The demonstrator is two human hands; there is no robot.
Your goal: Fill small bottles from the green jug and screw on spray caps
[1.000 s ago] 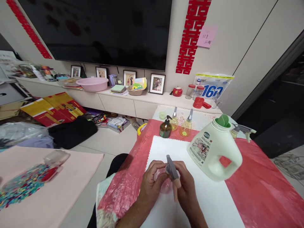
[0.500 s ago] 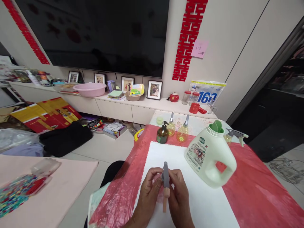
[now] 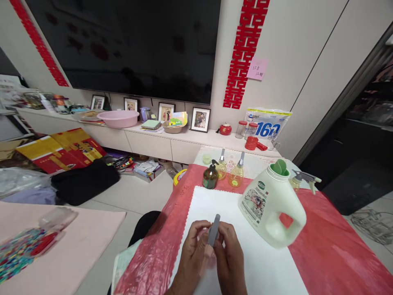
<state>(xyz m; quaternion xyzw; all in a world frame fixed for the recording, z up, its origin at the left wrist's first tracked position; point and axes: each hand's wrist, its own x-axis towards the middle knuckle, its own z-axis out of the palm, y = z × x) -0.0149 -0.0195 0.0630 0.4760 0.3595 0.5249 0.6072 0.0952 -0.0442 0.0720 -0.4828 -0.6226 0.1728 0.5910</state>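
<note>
Over the white mat [image 3: 208, 200], both hands hold a small spray bottle with a grey trigger head and a pink nozzle and trigger [image 3: 214, 230]. My left hand [image 3: 192, 254] closes around its left side, the thumb near the neck. On the other side, my right hand [image 3: 229, 250] has its fingers curled at the neck just under the head. Most of the bottle's body is hidden behind the hands; a bit of clear pink shows between them. To the right stands a large pale green jug [image 3: 273, 205] with a green piece in its open mouth.
Behind the mat are a dark pump bottle [image 3: 210, 177], two yellowish spray bottles [image 3: 236, 176] and a small green cup [image 3: 206, 159]. Another sprayer [image 3: 303, 178] is partly behind the jug. A red cover [image 3: 331, 229] lies over the table. A pink board with colourful bits [image 3: 92, 237] is at left.
The spray head has turned between my hands: its nozzle end has swung to the left and its back end to the right. Both hands stay around the bottle. The view has shifted slightly.
</note>
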